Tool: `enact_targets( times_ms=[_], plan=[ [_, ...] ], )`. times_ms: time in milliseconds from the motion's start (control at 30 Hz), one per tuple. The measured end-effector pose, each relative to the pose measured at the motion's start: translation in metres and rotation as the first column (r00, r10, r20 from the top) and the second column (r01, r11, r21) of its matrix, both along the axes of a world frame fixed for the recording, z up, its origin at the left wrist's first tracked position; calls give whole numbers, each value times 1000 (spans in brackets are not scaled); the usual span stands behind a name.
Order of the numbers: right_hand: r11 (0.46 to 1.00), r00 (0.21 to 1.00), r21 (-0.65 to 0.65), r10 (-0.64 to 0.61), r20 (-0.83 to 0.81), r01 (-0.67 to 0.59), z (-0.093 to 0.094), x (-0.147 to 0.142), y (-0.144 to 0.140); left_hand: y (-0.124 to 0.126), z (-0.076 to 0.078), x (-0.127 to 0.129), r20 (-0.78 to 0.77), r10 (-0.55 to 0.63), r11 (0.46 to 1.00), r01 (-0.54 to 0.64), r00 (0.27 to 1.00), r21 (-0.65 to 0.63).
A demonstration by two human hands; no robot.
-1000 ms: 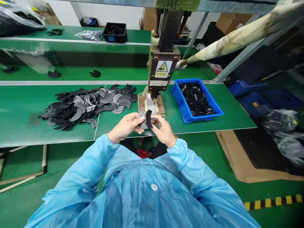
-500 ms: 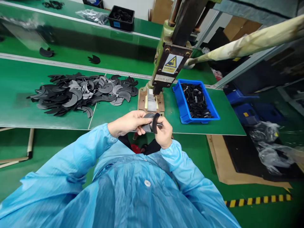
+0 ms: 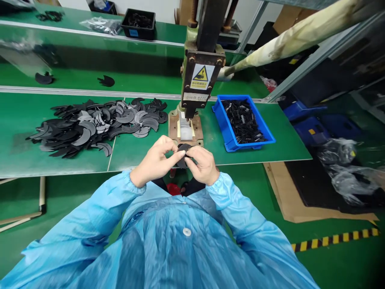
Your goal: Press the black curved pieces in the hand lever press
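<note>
Between my hands, just in front of the press base, is a dark curved piece (image 3: pixel 182 162). My left hand (image 3: pixel 159 158) pinches it from the left with thumb and fingers. From the right, my right hand (image 3: pixel 203 162) grips the same piece, its fingertips close to the left thumb. Much of the piece is hidden by my fingers. Directly beyond stands a hand press (image 3: pixel 198 76) with a warning label; a metal fixture plate (image 3: pixel 185 133) sits on its brown base under the ram.
A heap of grey and black crescent-shaped pieces (image 3: pixel 75 130) lies on the green table at left. To the right, a blue bin (image 3: pixel 230 138) holds small black parts. A black bin (image 3: pixel 138 33) stands on the rear shelf. A wrapped bar (image 3: pixel 285 38) slants across upper right.
The curved piece has been turned in my hands, and its upright crescent edge no longer shows. My fingers have drawn closer together on it. The camera view has shifted slightly.
</note>
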State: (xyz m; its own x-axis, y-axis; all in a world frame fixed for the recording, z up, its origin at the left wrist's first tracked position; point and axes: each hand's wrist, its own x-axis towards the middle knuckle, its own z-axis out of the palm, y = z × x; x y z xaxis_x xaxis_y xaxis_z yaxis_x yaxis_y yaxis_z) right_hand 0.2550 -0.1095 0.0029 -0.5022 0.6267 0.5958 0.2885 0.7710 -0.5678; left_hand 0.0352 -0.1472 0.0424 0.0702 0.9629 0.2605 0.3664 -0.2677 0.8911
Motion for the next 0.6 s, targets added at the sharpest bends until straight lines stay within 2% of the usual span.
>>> enact_targets(
  times_ms=[67,167,267,333,367,400,433,500,600],
  plan=[
    [1000,1000,12,5,-18,-5,1,1,-1,2,-2,3,40,-26,998,29,999,-56],
    [1000,998,6,4,-67,-4,2,1,-5,4,-6,8,276,-41,960,114,960,-257],
    [1000,995,-26,3,-97,-6,1,3,-8,3,-10,10,510,-6,869,257,860,-424],
    [998,995,-55,-11,-100,6,-4,7,-7,6,-13,9,545,-43,795,359,837,-489],
    [997,994,-72,-33,-102,26,-7,10,-6,10,-15,7,526,-72,778,377,847,-502],
    [994,992,-92,-65,-105,55,-12,14,-4,15,-17,5,488,-88,790,359,868,-497],
    [989,988,-115,-106,-111,93,-18,19,-2,23,-19,2,438,-80,824,306,896,-477],
    [970,971,-165,-201,-126,179,-34,30,2,43,-23,-6,334,7,907,134,943,-400],
    [935,940,-220,-313,-137,279,-59,46,7,80,-26,-18,204,113,950,-46,972,-310]
  ],
)
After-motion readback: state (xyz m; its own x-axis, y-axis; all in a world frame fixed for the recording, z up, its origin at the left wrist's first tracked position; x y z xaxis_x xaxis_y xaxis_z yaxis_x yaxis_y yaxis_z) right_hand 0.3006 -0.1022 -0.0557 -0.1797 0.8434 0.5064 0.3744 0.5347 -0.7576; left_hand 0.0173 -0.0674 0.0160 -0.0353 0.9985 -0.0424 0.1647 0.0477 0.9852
